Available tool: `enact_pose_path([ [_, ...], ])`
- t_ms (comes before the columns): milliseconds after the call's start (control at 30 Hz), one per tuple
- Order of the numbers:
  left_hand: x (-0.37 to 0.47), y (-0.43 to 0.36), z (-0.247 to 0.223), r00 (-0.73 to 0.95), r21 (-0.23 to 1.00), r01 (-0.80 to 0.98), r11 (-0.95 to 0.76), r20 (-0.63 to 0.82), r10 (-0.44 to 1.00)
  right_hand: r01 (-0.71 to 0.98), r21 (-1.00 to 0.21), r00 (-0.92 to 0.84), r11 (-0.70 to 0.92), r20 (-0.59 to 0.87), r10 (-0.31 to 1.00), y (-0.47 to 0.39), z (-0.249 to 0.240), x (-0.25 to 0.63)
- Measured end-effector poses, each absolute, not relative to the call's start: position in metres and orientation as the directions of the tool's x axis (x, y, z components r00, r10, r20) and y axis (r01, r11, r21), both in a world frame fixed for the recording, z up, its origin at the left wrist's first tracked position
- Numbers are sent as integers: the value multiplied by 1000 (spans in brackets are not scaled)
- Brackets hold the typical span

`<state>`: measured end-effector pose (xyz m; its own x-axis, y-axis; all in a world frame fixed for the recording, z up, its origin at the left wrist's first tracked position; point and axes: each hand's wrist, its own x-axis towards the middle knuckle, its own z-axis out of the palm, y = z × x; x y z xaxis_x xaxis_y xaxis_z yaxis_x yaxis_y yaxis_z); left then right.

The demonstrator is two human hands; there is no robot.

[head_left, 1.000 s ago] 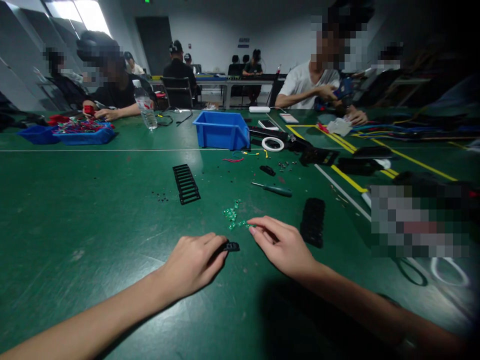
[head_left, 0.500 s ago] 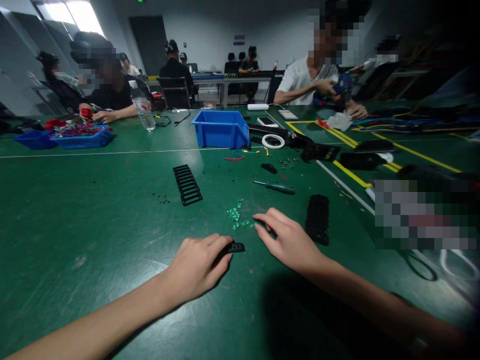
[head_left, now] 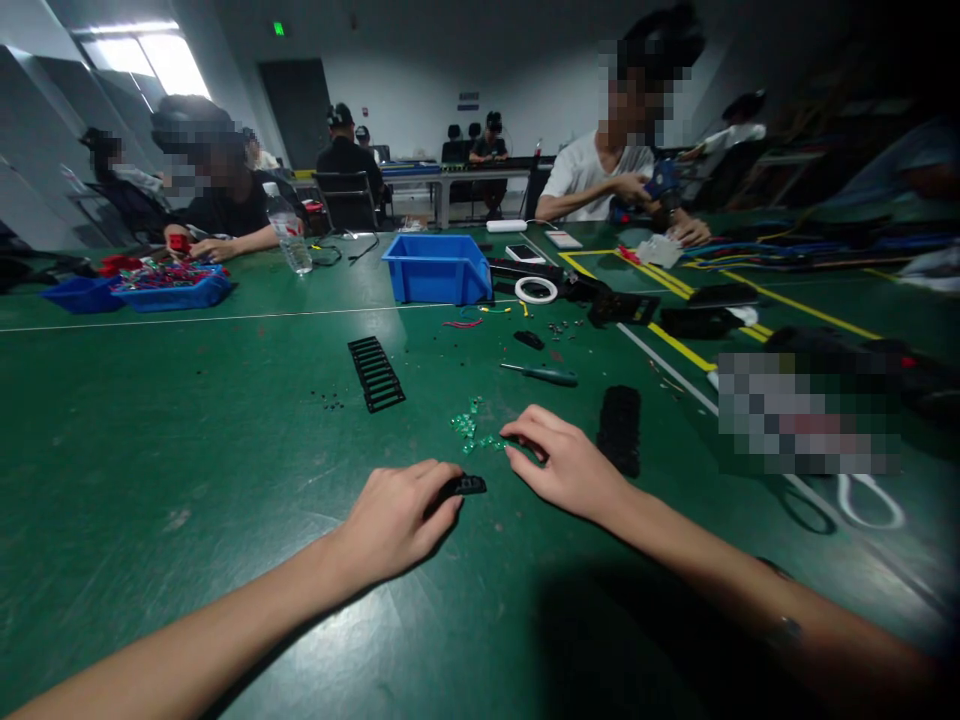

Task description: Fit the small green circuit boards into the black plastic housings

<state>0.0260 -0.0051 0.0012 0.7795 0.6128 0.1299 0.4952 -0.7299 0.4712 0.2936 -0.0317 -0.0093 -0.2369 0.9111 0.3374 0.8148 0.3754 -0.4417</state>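
The left hand (head_left: 409,510) pinches one end of a small black part (head_left: 472,485), probably light and stiff, while the right hand (head_left: 505,441), finger and thumb slightly parted, sits beside tiny green pieces (head_left: 465,426), likely slippery, best gripped by their edges.

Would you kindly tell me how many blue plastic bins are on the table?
3 visible: a large bin near the middle of the view, and at left, side by side, an outer bin and a heaped bin. More may be hidden.
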Motion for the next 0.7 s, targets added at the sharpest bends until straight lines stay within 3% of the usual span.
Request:
enact_pose_path([
  [700, 27, -5, 2, 773, 488, 500, -716, 121, 622, 745, -499, -349, 442, 273, 897, -31, -11, 306],
])
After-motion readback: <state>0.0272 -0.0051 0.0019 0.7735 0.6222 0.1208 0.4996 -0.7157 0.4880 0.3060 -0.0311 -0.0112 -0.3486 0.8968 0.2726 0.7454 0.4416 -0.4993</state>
